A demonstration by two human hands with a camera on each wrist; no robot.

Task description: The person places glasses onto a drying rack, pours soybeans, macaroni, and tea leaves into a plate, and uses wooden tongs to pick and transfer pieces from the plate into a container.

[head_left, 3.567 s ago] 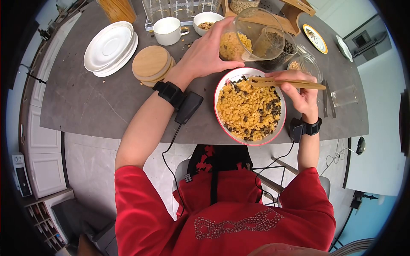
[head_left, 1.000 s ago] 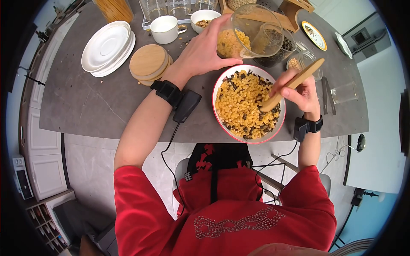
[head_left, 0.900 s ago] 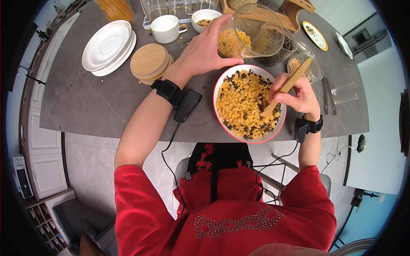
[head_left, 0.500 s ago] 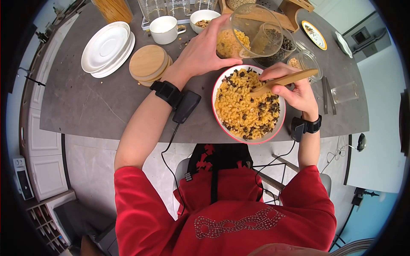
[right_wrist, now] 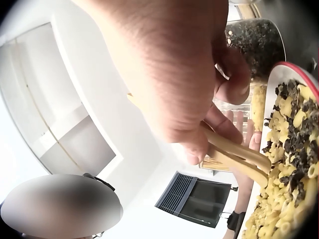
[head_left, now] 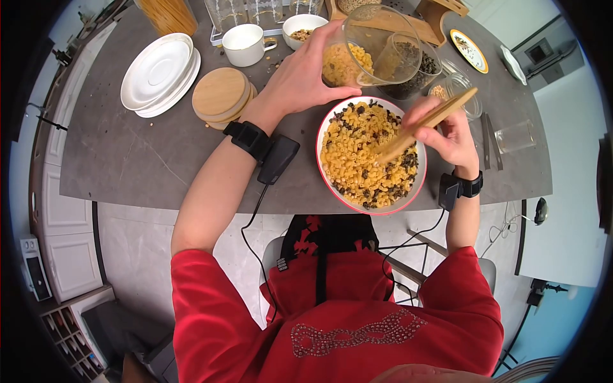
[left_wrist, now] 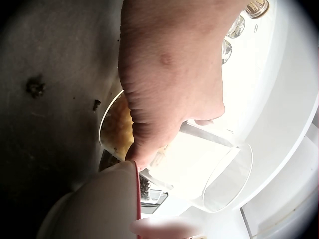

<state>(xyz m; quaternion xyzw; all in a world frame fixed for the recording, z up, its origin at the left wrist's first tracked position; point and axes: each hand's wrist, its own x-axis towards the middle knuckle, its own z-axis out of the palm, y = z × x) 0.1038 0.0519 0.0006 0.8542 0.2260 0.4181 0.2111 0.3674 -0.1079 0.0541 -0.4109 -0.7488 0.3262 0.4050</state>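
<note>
My left hand (head_left: 303,83) grips a clear glass jar (head_left: 391,39) tipped on its side behind the bowl, its mouth facing right and yellow macaroni (head_left: 341,62) lying in its closed end. In my right hand (head_left: 452,142) are wooden tongs (head_left: 458,103), pinched between thumb and fingers. Both tong arms show in the right wrist view, their tips close together at the pasta (right_wrist: 284,177). The white bowl (head_left: 418,182) with a red rim is full of macaroni mixed with dark pieces, thickest along its right side and top. In the left wrist view my left thumb is right at the bowl's rim (left_wrist: 138,191).
Behind the bowl stand a container of dark pieces (head_left: 424,73) and an open glass jar (head_left: 466,96). Metal tongs (head_left: 490,140) and a small glass (head_left: 516,137) are at right. White saucers (head_left: 156,73), wooden lids (head_left: 220,92) and a white cup (head_left: 242,46) are at left.
The wooden tongs have gone from the bowl's upper part to its right side, then back toward its middle, their handle end tilting up again. My left hand and the tipped jar stay almost still.
</note>
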